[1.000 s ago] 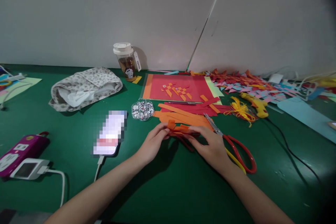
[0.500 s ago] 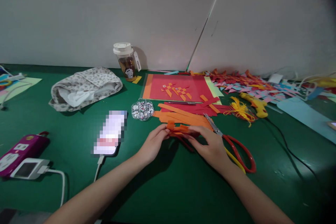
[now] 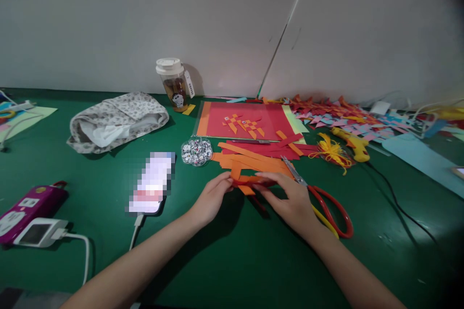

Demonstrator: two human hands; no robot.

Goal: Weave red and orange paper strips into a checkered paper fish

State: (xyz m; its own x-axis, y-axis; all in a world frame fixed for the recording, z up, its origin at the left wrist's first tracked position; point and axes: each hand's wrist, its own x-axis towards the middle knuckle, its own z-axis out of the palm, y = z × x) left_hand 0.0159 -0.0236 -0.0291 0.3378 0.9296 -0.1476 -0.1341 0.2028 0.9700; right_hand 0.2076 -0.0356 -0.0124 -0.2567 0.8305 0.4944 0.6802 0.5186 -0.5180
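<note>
Between my two hands, just above the green table, are crossed orange and red paper strips (image 3: 242, 181). My left hand (image 3: 214, 198) pinches their left end between thumb and fingers. On the right end, my right hand (image 3: 286, 195) grips with thumb below and fingers above. One orange strip sticks up near the left fingertips and another end points down toward me. Right behind the hands lies a pile of loose orange strips (image 3: 250, 161), with red strips (image 3: 300, 148) beyond. Red-handled scissors (image 3: 319, 198) lie by my right wrist, blades pointing away.
A bag of googly eyes (image 3: 196, 151), a phone (image 3: 152, 183) and a cloth pouch (image 3: 119, 120) lie to the left. Behind stand a lidded cup (image 3: 173, 84) and a red sheet with woven paper fish (image 3: 213, 116). A yellow glue gun (image 3: 351, 145) with a cord is at right.
The paper strips have turned and spread between my fingers, so one orange end now points down toward me and the upright one shows longer. Both hands have barely moved.
</note>
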